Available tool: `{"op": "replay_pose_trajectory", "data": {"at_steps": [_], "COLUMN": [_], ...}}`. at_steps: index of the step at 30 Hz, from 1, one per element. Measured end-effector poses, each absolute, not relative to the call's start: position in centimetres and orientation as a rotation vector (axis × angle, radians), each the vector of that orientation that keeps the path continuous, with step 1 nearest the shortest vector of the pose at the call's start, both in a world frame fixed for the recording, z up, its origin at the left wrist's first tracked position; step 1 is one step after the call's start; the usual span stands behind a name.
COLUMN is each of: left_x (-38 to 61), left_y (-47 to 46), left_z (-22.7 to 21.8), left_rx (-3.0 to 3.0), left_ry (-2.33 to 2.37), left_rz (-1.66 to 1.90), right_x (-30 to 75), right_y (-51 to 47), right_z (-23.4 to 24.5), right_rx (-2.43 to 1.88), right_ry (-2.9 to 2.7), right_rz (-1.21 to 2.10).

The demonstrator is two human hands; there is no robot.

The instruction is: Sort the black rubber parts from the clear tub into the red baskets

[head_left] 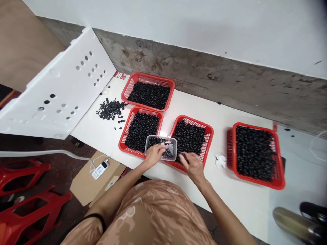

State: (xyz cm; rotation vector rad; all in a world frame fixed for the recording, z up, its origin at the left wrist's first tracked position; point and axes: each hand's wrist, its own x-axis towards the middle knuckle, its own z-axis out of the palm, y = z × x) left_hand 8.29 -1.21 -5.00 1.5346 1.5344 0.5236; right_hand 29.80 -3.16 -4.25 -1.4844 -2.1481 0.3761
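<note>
A clear plastic tub (pixel 174 149) with small black parts in it rests across the inner edges of two red baskets. My left hand (pixel 154 153) reaches over the tub, its thumb and fingers pinched together; what they hold is too small to make out. At the front of the middle right basket (pixel 209 136), full of black ring-like pieces (pixel 190 137), is my right hand (pixel 193 165). Its fingers are closed at a small black piece (pixel 183 155). Similar black pieces (pixel 143 129) fill the middle left basket (pixel 122 141).
Another red basket (pixel 148 75) of small black parts stands at the back, and one more (pixel 279 177) at the right. Loose black parts (pixel 111 109) lie left. Crumpled white tissue (pixel 220 161) lies on the white table (pixel 245 197). A white panel (pixel 61 92) leans at left.
</note>
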Motion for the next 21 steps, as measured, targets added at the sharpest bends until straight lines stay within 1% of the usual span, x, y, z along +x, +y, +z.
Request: {"op": "replay_pose_trajectory", "data": {"at_steps": [2, 4, 7, 10, 13, 16, 18, 21], "left_x": [8.6, 9.3, 10.4, 10.6, 9.8, 8.4, 7.6, 6.9], "left_y": [0.6, 2.0, 3.0, 2.8, 1.8, 0.2, -1.1, -2.8], "left_z": [-6.0, -7.0, -8.1, -8.1, -7.3, -6.3, -5.8, -5.5], "left_rx": [1.806, 2.021, 2.196, 2.200, 2.147, 1.961, 1.856, 1.746], "left_ry": [1.605, 1.575, 1.479, 1.475, 1.527, 1.582, 1.581, 1.563], "left_rz": [0.370, 0.176, 0.026, 0.022, 0.087, 0.345, 0.486, 0.608], "right_x": [30.8, 31.3, 31.4, 30.9, 29.4, 26.6, 24.2, 21.1], "right_y": [-2.7, -2.6, -2.9, -3.0, -2.2, -0.3, 1.3, 3.2], "right_z": [-4.4, -4.5, -4.7, -4.6, -3.7, -2.5, -2.2, -2.9], "right_rx": [-1.716, -1.867, -1.901, -1.873, -1.883, -1.962, -2.089, -2.156], "right_ry": [-2.052, -1.995, -1.979, -2.003, -2.074, -2.299, -2.496, -2.541], "right_rz": [0.318, 0.309, 0.402, 0.495, 0.580, 0.683, 0.759, 0.778]}}
